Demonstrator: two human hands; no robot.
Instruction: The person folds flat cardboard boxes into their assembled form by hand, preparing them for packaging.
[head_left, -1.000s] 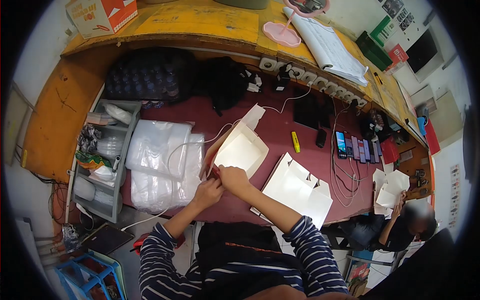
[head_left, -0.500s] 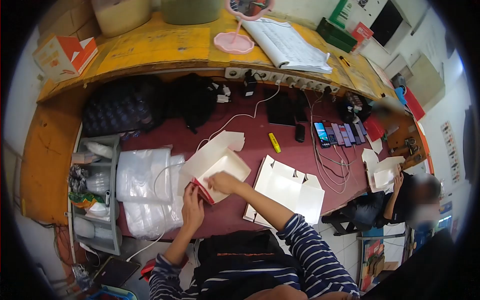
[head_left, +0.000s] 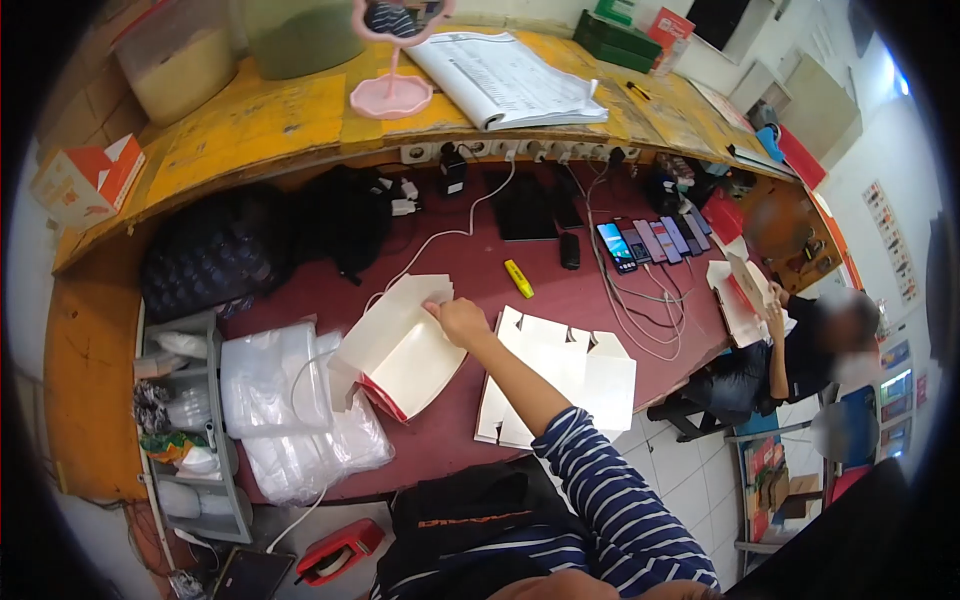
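Note:
A partly folded cardboard box [head_left: 425, 362], white inside with a red outer edge, stands on the table in front of me. My right hand [head_left: 463, 323] is at its far right side, fingers closed on the edge of a raised white flap. My left hand is not in view. Just right of the box lies a stack of flat white box blanks [head_left: 570, 375], with my right forearm passing over its left part. Left of the box are clear plastic bags [head_left: 275, 380], partly under its left flap.
A yellow highlighter [head_left: 519, 279] and several phones [head_left: 655, 240] with cables lie farther back. A grey drawer organizer [head_left: 225, 455] stands left. On the yellow shelf are a pink mirror [head_left: 392, 96] and papers [head_left: 505, 80]. At right, another person [head_left: 800, 340] handles a box.
My left hand has left the box and gone out of view. My right hand has moved from the box's near red side to its far flap. The view has shifted slightly.

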